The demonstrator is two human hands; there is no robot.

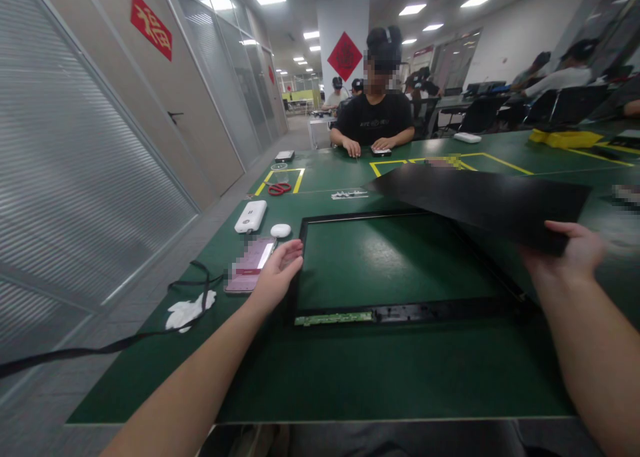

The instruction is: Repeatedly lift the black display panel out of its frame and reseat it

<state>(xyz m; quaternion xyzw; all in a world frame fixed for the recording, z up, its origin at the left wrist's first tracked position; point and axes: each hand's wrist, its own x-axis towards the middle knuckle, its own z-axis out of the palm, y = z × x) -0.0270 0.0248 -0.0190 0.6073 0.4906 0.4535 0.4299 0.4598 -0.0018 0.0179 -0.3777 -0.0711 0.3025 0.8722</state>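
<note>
My right hand (575, 253) grips a thin black panel (490, 200) by its near right corner, with the thumb on top. The sheet is raised and tilted over the right part of a black rectangular frame (440, 310), hiding some of it. That frame lies flat on the green table, with a green circuit board strip (334, 319) along its near side. My left hand (283, 267) is at the frame's left edge, thumb and fingers apart; whether the fingertips touch the edge I cannot tell.
Left of the frame are a phone (250, 270), a white power bank (251, 217), a white earbud case (281, 231), a crumpled tissue (190, 310) and a black strap (125, 342). Red-handled scissors (279, 189) and small white parts (349, 194) lie farther back. A person (375, 113) sits opposite.
</note>
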